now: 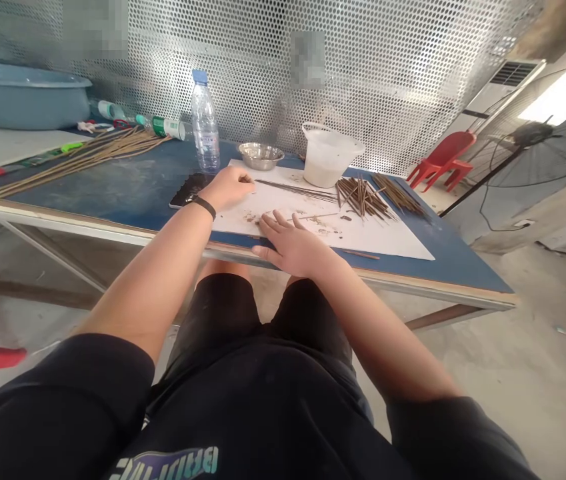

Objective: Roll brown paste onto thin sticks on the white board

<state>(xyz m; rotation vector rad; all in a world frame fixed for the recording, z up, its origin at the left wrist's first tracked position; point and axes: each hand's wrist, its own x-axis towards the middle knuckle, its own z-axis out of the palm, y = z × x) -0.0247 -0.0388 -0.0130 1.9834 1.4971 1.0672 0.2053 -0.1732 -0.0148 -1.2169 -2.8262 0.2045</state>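
Note:
My left hand, with a dark band at the wrist, is closed in a pinch over the white board. Something small and dark brown shows at its fingertips, too small to make out. Just right of it lie several thin dark sticks. My right hand rests palm down near the board's front edge, fingers stretched out. A thin brown stick runs out from beside its fingers, among brown crumbs. Further right is a pile of thicker brown coated sticks.
Behind the board stand a metal bowl, a white bucket and a clear bottle. A black phone-like object lies by my left wrist. Long tan rods and a blue basin are at left. Perforated metal rises behind.

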